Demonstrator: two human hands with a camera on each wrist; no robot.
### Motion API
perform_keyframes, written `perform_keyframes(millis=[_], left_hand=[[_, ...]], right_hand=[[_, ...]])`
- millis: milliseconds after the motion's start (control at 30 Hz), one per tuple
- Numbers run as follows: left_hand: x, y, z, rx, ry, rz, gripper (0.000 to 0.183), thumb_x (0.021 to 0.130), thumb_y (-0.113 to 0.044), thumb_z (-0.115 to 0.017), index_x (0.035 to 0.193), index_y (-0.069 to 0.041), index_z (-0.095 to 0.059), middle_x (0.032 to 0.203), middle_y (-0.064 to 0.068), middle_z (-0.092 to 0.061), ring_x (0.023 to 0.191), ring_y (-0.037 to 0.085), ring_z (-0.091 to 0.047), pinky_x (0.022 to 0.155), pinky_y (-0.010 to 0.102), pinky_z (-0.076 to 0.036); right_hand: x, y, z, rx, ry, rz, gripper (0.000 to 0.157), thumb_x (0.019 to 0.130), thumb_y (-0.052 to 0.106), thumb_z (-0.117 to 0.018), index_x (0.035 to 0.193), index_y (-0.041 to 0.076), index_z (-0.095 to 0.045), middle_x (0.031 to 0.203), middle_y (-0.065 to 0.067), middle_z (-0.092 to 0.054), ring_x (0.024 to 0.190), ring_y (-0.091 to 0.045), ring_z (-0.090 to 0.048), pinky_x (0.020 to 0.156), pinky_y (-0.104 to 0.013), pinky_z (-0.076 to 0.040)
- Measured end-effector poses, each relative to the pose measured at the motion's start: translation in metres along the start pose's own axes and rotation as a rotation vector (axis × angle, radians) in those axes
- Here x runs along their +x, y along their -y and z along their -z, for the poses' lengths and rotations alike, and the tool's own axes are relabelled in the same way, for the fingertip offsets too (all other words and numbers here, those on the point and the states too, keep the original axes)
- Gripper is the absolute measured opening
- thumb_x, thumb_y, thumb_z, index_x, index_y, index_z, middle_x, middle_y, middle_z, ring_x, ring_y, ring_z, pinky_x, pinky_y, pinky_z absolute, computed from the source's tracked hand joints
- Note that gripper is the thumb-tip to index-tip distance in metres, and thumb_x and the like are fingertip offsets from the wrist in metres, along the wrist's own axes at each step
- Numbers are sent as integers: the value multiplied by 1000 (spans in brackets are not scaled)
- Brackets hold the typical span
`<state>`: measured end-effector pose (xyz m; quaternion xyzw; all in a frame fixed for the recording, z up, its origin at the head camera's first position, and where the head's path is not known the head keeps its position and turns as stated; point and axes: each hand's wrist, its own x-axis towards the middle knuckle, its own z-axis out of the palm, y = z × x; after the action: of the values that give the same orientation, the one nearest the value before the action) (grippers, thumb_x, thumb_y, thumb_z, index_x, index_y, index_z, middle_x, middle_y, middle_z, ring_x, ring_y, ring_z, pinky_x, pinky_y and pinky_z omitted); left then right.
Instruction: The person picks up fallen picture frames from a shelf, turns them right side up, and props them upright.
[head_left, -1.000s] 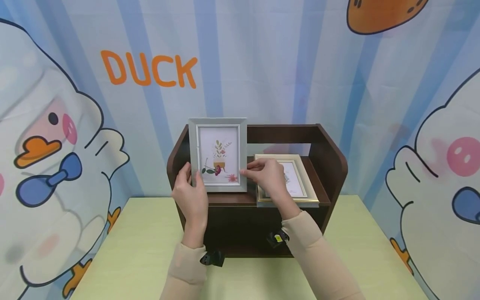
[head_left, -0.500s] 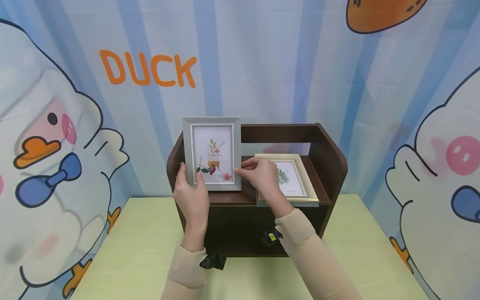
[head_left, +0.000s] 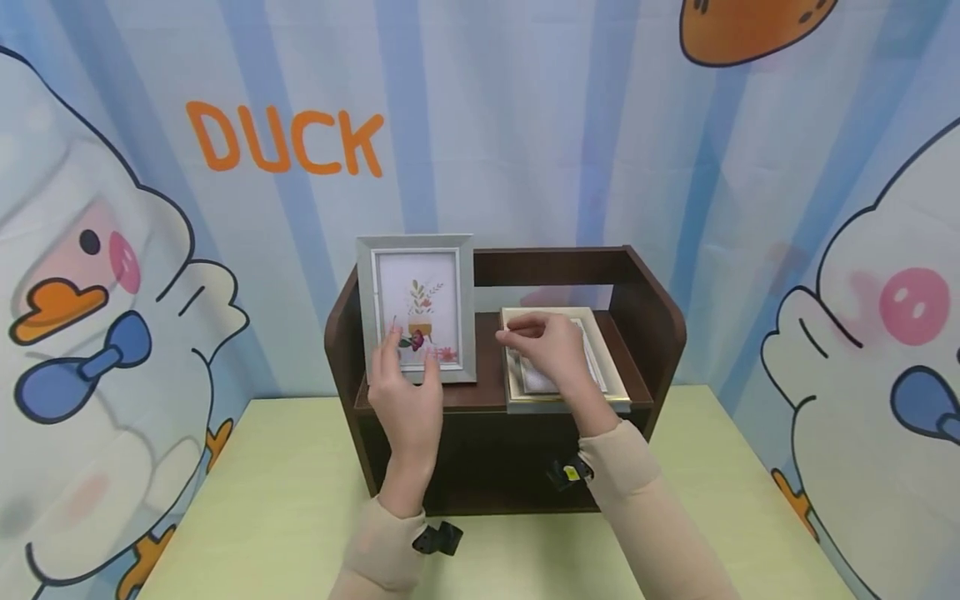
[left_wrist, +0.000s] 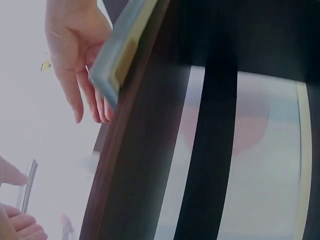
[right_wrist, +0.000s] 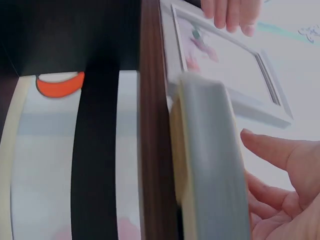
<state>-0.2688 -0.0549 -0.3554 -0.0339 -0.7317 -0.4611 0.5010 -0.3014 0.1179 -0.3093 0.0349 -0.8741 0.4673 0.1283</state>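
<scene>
A silver-grey picture frame (head_left: 467, 312) stands upright at the left of the dark brown shelf unit (head_left: 660, 333), showing a potted plant and flowers. My left hand (head_left: 405, 408) is before its lower part, fingers loosely spread and overlapping the picture. In the right wrist view, the fingertips (right_wrist: 232, 15) reach the frame's face. On the shelf's right side lies a flat cream frame (head_left: 611, 358), with a grey edge beneath it. Over it my right hand (head_left: 555, 350) hovers, thumb and fingers extended with nothing between them. The right wrist view shows that hand (right_wrist: 295, 185) beside the cream frame's edge.
The unit stands on a pale green table (head_left: 292, 483), its dark lower compartment (head_left: 495, 467) facing me. A blue striped curtain (head_left: 510, 125) with duck drawings hangs close behind.
The silver frame has been shifted left along the shelf. My right hand has let go of its right edge and drawn back right; my left hand has moved from its left edge to its front.
</scene>
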Motion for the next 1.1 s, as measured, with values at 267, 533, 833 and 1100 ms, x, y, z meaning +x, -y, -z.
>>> perform_keyframes(millis=[267, 533, 833, 1100], left_hand=[[-12, -17, -14, -112, 196, 45, 34, 73, -21, -72, 101, -4, -63, 92, 9, -61, 82, 20, -59, 70, 32, -52], [-21, -25, -22, -114, 428, 168, 30, 73, -24, -72, 97, -7, -64, 90, 8, -64, 78, 19, -62, 68, 28, -53], [-26, -28, -28, -77, 596, 246, 34, 75, -22, -70, 102, -3, -63, 96, 10, -65, 82, 19, -63, 71, 30, -53], [-24, -31, -35, -93, 647, 303, 35, 75, -21, -69, 104, -3, -63, 98, 9, -65, 85, 16, -64, 72, 28, -53]], right_hand=[[-5, -19, 33, -92, -102, -35, 32, 76, 34, -68, 99, 12, -67, 93, -5, -67, 89, -17, -60, 80, -39, -47], [-15, -33, 54, -115, -148, -54, 38, 77, 36, -66, 105, 11, -64, 96, -5, -66, 91, -18, -60, 81, -37, -48], [-25, -47, 60, -281, -91, -115, 49, 85, 32, -57, 123, 2, -49, 118, -17, -54, 105, -28, -51, 89, -44, -44], [-25, -56, 63, -320, -51, -168, 54, 85, 30, -57, 126, -3, -45, 124, -21, -50, 107, -31, -50, 88, -45, -44]])
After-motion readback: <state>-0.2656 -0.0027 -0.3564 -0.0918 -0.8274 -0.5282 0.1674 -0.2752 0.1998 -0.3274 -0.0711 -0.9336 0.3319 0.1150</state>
